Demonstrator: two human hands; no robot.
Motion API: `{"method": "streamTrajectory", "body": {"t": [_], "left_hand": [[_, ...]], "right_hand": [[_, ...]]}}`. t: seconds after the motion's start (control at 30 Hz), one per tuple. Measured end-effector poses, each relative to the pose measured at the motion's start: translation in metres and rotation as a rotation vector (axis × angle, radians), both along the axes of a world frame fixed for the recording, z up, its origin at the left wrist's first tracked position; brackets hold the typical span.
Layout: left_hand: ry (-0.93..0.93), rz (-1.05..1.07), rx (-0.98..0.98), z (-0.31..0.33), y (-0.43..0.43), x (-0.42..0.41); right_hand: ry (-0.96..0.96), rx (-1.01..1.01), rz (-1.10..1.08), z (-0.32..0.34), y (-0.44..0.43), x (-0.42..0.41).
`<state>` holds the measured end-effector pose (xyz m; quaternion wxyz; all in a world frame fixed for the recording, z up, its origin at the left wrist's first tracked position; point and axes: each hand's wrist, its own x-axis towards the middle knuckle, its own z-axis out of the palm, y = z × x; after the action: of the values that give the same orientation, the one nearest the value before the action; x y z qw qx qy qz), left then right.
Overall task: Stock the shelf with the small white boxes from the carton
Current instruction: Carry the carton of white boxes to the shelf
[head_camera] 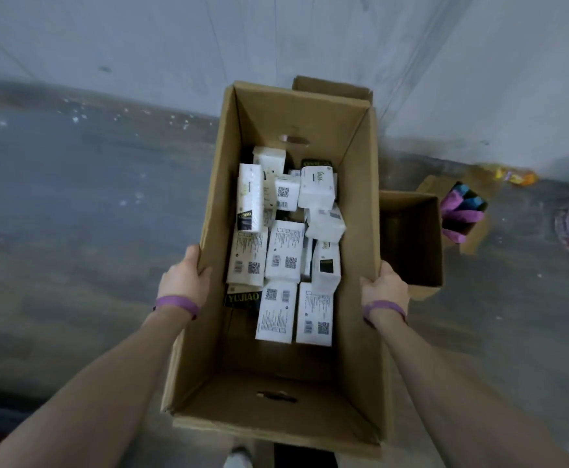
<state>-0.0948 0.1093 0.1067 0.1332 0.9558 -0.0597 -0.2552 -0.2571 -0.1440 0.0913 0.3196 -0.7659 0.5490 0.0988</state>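
Observation:
A tall open brown carton fills the middle of the view, seen from above. Several small white boxes with barcodes and QR codes lie jumbled on its bottom, mostly toward the far end. My left hand grips the carton's left wall at the rim, thumb inside. On the opposite wall, my right hand grips the rim the same way. Both wrists wear purple bands. No shelf is in view.
A smaller empty carton stands right of the big one, touching it. Further right lies a low box with purple and blue items. A grey wall rises behind; the concrete floor spreads left. My shoe shows below.

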Motion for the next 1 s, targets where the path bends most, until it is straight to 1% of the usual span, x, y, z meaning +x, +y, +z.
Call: {"method": "streamTrajectory", "body": {"t": [0.1, 0.2, 0.37, 0.47, 0.57, 0.77, 1.0], "left_hand": [[-0.044, -0.016, -0.04, 0.067, 0.035, -0.029], [-0.106, -0.02, -0.11, 0.12, 0.084, -0.074], [-0.187, -0.014, -0.221, 0.187, 0.176, -0.165], [-0.21, 0.001, -0.243, 0.216, 0.229, -0.215], [-0.219, 0.049, -0.237, 0.231, 0.279, -0.262], [-0.224, 0.178, -0.203, 0.24, 0.359, -0.377], [-0.315, 0.358, -0.135, 0.243, 0.4, -0.556]], "right_hand": [[-0.052, -0.059, 0.02, 0.067, 0.032, -0.028], [-0.098, -0.141, 0.054, 0.127, 0.071, -0.071], [-0.145, -0.236, 0.1, 0.201, 0.15, -0.155], [-0.137, -0.271, 0.156, 0.235, 0.194, -0.194], [-0.125, -0.266, 0.224, 0.25, 0.234, -0.226], [-0.135, -0.24, 0.375, 0.253, 0.298, -0.299], [-0.227, -0.209, 0.559, 0.244, 0.328, -0.415]]}}
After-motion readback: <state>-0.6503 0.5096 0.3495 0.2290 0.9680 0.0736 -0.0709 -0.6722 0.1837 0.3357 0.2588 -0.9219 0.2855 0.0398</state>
